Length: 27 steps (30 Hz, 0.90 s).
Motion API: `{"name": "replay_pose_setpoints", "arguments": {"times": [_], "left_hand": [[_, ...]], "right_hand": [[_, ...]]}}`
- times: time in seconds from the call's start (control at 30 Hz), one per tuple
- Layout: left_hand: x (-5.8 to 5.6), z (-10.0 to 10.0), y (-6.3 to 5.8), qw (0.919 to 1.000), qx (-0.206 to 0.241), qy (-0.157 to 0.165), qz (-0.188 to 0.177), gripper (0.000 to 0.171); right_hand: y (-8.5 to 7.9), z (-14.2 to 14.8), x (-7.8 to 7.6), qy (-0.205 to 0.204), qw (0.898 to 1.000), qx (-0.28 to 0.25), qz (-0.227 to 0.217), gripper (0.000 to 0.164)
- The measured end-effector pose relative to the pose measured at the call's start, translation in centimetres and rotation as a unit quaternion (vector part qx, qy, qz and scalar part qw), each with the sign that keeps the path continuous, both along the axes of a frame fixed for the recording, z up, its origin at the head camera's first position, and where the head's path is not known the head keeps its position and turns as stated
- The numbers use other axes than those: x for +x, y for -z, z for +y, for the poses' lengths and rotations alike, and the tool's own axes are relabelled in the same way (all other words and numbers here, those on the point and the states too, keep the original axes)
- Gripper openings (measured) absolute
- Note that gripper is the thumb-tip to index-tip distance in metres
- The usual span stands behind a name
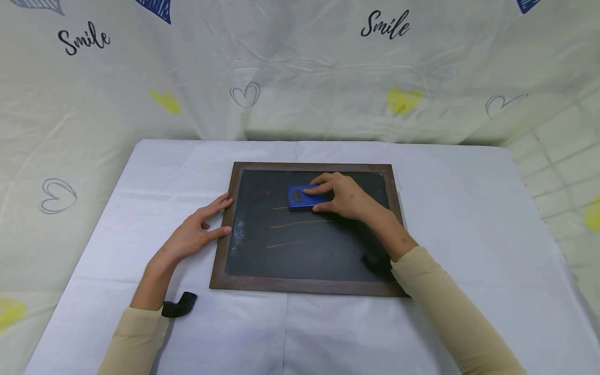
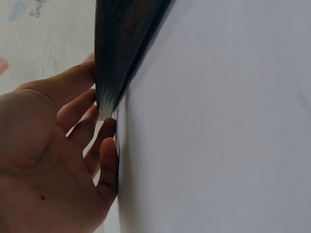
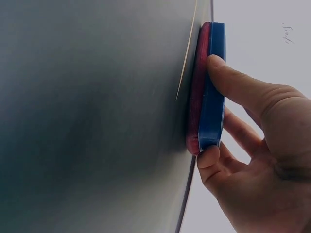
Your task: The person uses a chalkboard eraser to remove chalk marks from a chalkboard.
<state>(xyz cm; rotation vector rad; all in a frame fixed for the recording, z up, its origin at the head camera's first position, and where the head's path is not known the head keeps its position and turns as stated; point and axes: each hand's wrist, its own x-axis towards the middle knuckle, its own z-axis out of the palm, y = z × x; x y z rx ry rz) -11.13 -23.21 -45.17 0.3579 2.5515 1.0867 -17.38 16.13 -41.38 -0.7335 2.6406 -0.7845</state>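
A blackboard [image 1: 281, 265] with a brown wooden frame [image 1: 309, 286] lies flat on the table. My right hand [image 1: 349, 198] grips a blue blackboard eraser [image 1: 299, 198] by its sides, over the upper middle of the board. In the right wrist view the eraser's reddish felt [image 3: 196, 104] faces the board, thumb along one long side. Thin yellowish chalk lines [image 1: 295, 225] run across the board, the top one reaching the eraser. My left hand [image 1: 189, 237] touches the frame's left edge with thumb and extended fingers; in the left wrist view its fingertips [image 2: 109, 145] are beside that edge.
A white cloth [image 1: 469, 219] covers the table. Behind it hangs a pale curtain [image 1: 319, 114] with hearts and "Smile" lettering. Black bands or straps show near the cuffs, one at the left sleeve [image 1: 136, 333].
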Motion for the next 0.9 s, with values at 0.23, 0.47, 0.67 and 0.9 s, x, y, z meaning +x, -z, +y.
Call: {"name": "replay_pose_setpoints", "arguments": {"times": [0.23, 0.47, 0.67, 0.9], "left_hand": [[-0.1, 0.0, -0.1, 1.0000, 0.002, 0.000, -0.001, 0.074], [-0.1, -0.1, -0.1, 1.0000, 0.001, -0.001, 0.002, 0.074], [-0.2, -0.1, 0.0, 1.0000, -0.001, -0.002, 0.001, 0.074], [-0.2, -0.1, 0.0, 1.0000, 0.005, 0.001, 0.001, 0.074]], "right_hand": [[0.0, -0.8, -0.1, -0.005, 1.000, 0.000, 0.003, 0.052], [-0.2, -1.7, -0.2, -0.012, 1.000, 0.007, 0.002, 0.053], [-0.1, -2.5, -0.3, -0.022, 1.000, 0.005, 0.005, 0.052], [-0.1, -3.7, -0.4, -0.028, 1.000, 0.008, -0.004, 0.053]]}}
